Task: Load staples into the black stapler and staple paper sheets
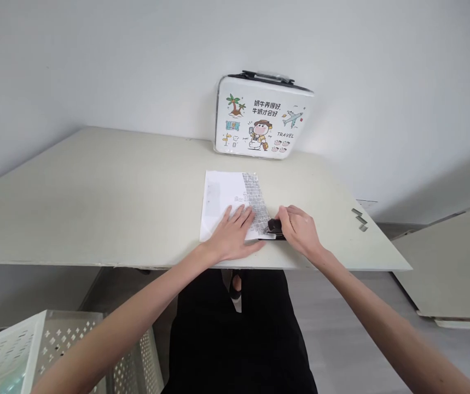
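White printed paper (223, 191) with a grey brick-patterned strip along its right side lies on the table (136, 197). Across its lower part, my left hand (235, 232) rests flat with fingers spread, the thumb pointing right. A black stapler (276, 227) sits at the paper's lower right corner, and my right hand (298, 227) is closed over its top. The paper's corner appears to be in the stapler's mouth. Most of the stapler's rear is hidden behind my right hand.
A white case (265, 123) with cartoon travel pictures and a black handle leans on the wall behind the paper. Small slots (359, 219) mark the table's right side. Below the table's left front edge stands a white perforated basket (40, 339).
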Available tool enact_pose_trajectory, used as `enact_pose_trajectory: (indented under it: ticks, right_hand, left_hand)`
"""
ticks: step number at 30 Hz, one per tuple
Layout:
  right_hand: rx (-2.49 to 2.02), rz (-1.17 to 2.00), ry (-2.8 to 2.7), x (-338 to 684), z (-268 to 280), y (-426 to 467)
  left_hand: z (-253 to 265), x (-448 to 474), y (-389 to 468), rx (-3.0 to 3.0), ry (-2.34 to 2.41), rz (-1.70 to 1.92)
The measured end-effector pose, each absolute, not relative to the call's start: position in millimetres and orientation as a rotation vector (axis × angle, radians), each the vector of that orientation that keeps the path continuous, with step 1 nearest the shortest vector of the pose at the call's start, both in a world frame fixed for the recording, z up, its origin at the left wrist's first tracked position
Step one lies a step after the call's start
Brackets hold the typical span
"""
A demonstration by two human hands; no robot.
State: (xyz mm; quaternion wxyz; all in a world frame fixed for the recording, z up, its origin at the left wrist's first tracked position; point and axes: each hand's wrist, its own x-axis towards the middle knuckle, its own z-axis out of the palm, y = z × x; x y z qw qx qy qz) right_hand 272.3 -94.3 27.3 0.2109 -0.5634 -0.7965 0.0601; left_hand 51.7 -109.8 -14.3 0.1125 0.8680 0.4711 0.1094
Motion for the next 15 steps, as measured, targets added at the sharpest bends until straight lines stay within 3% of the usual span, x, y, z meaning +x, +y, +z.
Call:
enact_pose_trajectory:
  ticks: [7,15]
  right_hand:
    - [-1.66,0.248,-2.111,324,17,-102]
    - [-1.52,0.432,-1.995,373,-14,-126]
  left_hand:
    - [0,26,-114,2.512,1.35,0.321]
    - [3,-75,-95,2.396,1.619,0.228]
